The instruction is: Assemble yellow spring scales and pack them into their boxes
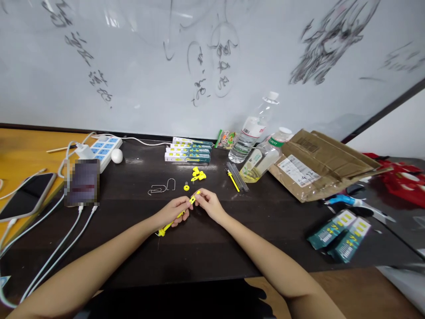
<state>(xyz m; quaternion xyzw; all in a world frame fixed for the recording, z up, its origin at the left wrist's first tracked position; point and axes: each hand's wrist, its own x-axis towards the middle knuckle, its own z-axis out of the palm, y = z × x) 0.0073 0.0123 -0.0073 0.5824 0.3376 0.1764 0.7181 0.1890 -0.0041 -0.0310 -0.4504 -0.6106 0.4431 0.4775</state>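
Both hands [174, 212] pinch a yellow stick [194, 197]; too forceful slip may scatter small yellow pieces [198, 174] at twelve o'clock.

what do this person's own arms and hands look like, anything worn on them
The left hand and right hand are bare, with no gloves and no rings that I can make out. The left forearm and right forearm show no sleeve, watch or bracelet. Finer details are too small to tell.
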